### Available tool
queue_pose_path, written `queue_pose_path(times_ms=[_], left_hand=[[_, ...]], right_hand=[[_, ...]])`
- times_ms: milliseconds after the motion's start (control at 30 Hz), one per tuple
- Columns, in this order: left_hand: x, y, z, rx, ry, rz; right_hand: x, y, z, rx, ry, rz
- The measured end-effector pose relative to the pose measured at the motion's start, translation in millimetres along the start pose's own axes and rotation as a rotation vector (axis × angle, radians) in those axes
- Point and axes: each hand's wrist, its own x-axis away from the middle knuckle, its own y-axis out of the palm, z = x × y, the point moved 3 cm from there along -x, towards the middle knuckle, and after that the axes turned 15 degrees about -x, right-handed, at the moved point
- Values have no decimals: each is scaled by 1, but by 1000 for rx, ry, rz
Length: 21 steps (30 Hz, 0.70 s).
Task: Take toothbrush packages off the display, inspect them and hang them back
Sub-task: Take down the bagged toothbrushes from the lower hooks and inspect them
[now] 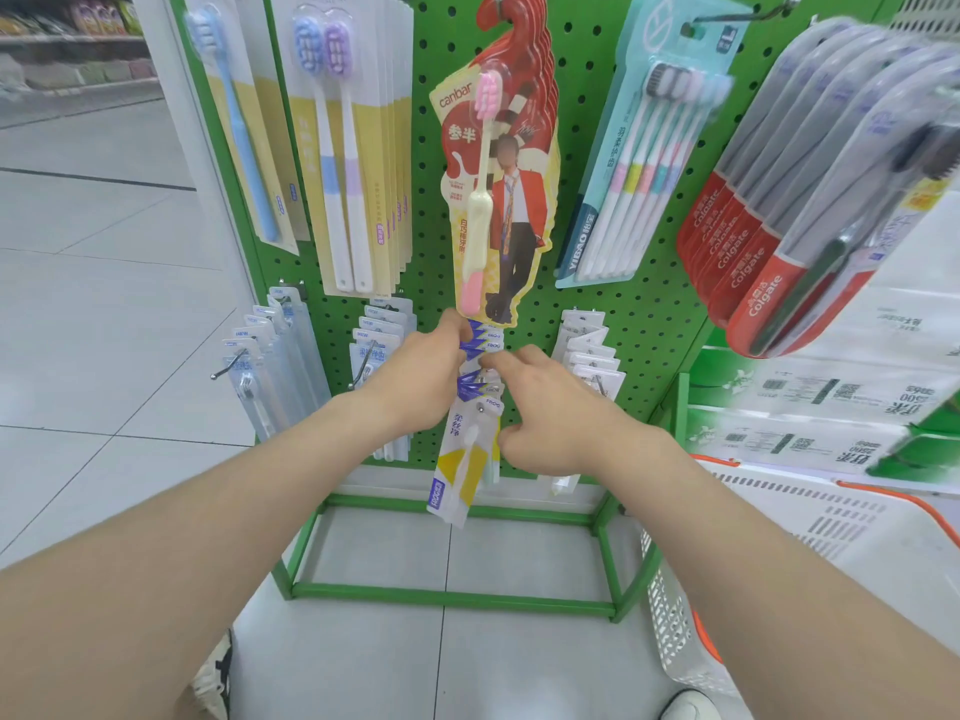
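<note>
Working low on the green pegboard [597, 210], near its bottom edge and about midway between its side edges, just under the tall canbar card [519, 200]. Pinching the purple headers of the FROG packages [485, 341] with the left grip [415, 379], curling round them. Reaching in with the right grip [550, 413], touching the same headers at the fingertips; not being able to tell whether pinching or merely steadying. Leaving the front package [460, 462] dangling lowest, tilted, yellow panel outward. Judging the step as sliding packages along a hook largely hidden behind both grips. Risking pulling several packages off together, through gripping the bunch rather than one header. Risking also tearing a hang hole by pulling sideways, or knocking the canbar card overhead, or the white packs [592, 356] just beside toward the right edge, by lifting carelessly.
</note>
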Motion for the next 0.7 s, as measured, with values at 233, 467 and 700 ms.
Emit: queue_pose_path(times_ms=[233, 467, 700], left_hand=[[-18, 8, -2, -92, -104, 55], [-22, 4, -3, -153, -145, 63], [3, -7, 3, -289, -123, 19]], right_hand=[[-5, 3, -2, 61, -16, 65], [0, 1, -3, 37, -43, 36], [3, 2, -3, 63, -29, -6]])
